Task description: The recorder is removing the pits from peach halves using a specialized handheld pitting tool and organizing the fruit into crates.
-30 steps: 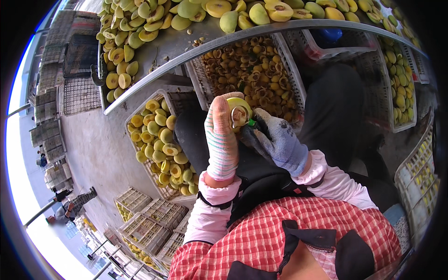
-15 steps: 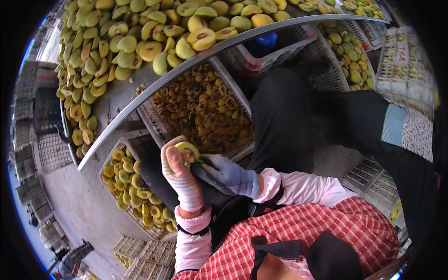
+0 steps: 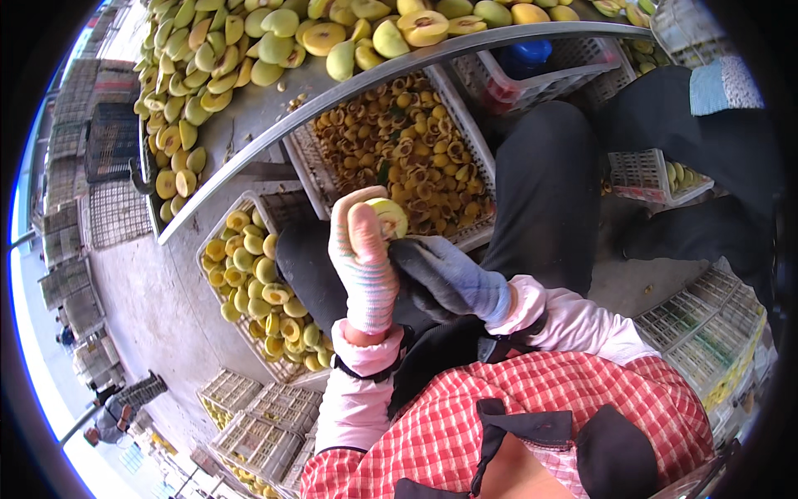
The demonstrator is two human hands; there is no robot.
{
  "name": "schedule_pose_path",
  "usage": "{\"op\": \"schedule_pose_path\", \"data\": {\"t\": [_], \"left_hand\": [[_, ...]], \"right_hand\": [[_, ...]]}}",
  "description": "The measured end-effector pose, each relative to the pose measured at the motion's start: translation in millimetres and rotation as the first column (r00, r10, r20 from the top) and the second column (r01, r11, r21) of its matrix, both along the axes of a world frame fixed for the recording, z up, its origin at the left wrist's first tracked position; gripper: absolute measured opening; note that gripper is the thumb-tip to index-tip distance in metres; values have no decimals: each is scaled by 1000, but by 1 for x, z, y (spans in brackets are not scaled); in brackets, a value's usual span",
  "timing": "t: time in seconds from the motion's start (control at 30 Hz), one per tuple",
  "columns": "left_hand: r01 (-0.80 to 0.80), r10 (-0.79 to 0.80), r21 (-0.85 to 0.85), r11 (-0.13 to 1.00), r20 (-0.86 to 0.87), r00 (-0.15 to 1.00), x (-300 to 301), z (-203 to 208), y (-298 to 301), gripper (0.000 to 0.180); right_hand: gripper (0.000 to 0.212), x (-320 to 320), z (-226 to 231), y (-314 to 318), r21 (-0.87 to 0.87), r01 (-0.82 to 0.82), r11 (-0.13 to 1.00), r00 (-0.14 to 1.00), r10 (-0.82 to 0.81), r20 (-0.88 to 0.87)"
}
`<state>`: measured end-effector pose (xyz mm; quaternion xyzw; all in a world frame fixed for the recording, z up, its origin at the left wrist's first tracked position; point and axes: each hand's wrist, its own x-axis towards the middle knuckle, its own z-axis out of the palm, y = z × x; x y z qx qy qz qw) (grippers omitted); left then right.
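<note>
1. Since the earlier views, fruit half [image 3: 387,218] carried lower toward frame centre along with both hands; view tilted so the crate of pits and cores [image 3: 399,158] now sits just above them. Suggests work on this one piece ongoing, not finished.
2. Left hand [image 3: 362,262], in a striped knit glove, raised upright at centre, fingers wrapped round the yellow-green fruit half, cut face toward the camera.
3. Right hand [image 3: 440,279], in a grey-blue glove, pressed against the fruit from the right, fingers curled closed; a tool inside cannot be made out here.
4. Both pink-sleeved forearms rising from the lower edge, elbows bent, hands meeting over a dark-clothed lap.
5. Left of centre, a white crate of halved yellow fruit [image 3: 258,291]; across the top, a metal surface [image 3: 249,108] heaped with whole green-yellow fruit.
6. At lower left, stacked empty crates [image 3: 249,424].
</note>
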<state>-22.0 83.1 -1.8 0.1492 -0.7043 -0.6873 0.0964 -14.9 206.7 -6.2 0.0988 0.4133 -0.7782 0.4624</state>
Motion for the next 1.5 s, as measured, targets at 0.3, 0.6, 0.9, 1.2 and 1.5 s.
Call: {"op": "schedule_pose_path", "data": {"t": [0.3,0.6,0.9,1.2,1.5], "left_hand": [[237,-278,329,914,81,957,9,-12,-21,35],[290,-319,206,935,125,940,33,-25,-44,32],[-247,-100,777,580,368,925,41,-30,-35,48],[165,805,-907,388,420,419,99,-34,-209,54],[200,-46,-937,286,195,980,-189,10,-63,56]], "right_hand": [[51,17,-39,-5,-902,255,349,744,525,413],[44,28,-36,-9,-802,311,510,519,616,593],[42,8,-30,-23,-919,263,294,778,498,382],[50,0,-49,2,-872,309,379,726,498,474],[51,-15,-69,3,-783,277,556,746,389,540]]}}
